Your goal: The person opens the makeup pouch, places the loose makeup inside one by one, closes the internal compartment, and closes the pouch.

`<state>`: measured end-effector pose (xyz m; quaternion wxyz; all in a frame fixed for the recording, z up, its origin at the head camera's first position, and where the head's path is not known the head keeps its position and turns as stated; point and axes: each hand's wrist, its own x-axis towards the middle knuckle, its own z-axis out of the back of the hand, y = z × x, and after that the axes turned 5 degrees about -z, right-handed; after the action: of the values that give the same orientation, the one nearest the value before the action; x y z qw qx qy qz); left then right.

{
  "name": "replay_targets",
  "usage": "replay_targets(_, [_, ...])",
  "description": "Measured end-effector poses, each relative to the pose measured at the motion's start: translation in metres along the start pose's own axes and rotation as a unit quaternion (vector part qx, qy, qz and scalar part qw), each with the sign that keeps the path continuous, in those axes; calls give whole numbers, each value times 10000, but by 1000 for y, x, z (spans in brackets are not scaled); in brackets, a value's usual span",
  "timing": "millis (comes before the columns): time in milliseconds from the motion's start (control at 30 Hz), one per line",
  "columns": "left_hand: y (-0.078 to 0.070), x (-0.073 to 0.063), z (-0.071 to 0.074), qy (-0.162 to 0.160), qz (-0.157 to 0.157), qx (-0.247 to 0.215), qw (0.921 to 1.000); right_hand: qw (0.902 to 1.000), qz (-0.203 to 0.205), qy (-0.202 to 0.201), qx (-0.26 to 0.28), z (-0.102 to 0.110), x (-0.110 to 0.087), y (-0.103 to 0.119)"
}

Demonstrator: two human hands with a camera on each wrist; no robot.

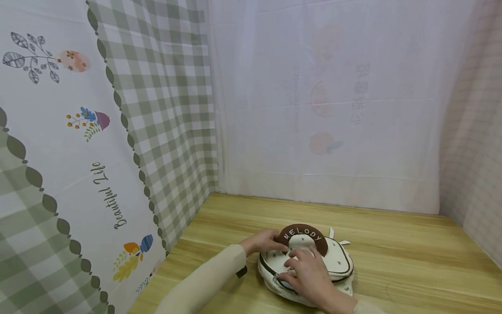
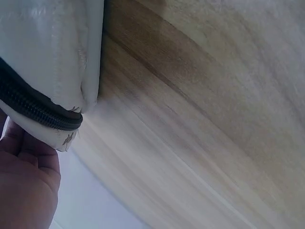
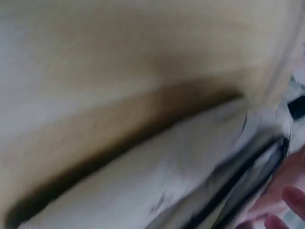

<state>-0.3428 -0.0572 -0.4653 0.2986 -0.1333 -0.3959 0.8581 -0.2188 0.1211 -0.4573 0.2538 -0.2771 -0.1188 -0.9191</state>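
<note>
A cream-white bag (image 1: 339, 261) with dark zippers, small dark motifs and a brown arched patch (image 1: 322, 247) lettered MELODY lies on the wooden table. My left hand (image 1: 262, 242) grips the bag's far left side, its thumb over the front. In the left wrist view, the fingers of that hand (image 2: 28, 176) curl at the bag's edge beside a dark zipper (image 2: 38, 107). Over the bag's front, my right hand (image 1: 307, 272) has its fingers bent and spread, thumb near the zipper at the lower left. Its fingertips (image 3: 294, 196) look apart in the blurred right wrist view.
The wooden table (image 1: 392, 248) extends around the bag. A black strap end (image 1: 242, 272) lies left of it, and white loops (image 1: 331, 233) stick out at its far right. A checked, printed cloth (image 1: 164, 87) hangs at the left, a pale curtain (image 1: 266, 131) behind.
</note>
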Motion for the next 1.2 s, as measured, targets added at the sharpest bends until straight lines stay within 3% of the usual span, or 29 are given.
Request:
replay_targets(167, [0, 0, 2, 61, 26, 104, 9999, 9965, 158, 435, -699, -8, 2, 20])
replay_targets(400, [0, 0, 4, 99, -164, 332, 9993, 9872, 530, 527, -1408, -14, 10, 34])
replay_targets(767, [-2, -3, 3, 75, -86, 299, 9995, 9856, 546, 517, -1517, -18, 8, 35])
replay_targets(1067, [3, -1, -1, -71, -372, 538, 9978, 9841, 220, 863, -1537, -20, 7, 36])
replay_targets(1200, [6, 0, -2, -80, -523, 688, 9962, 9894, -218, 979, -1050, -18, 8, 35])
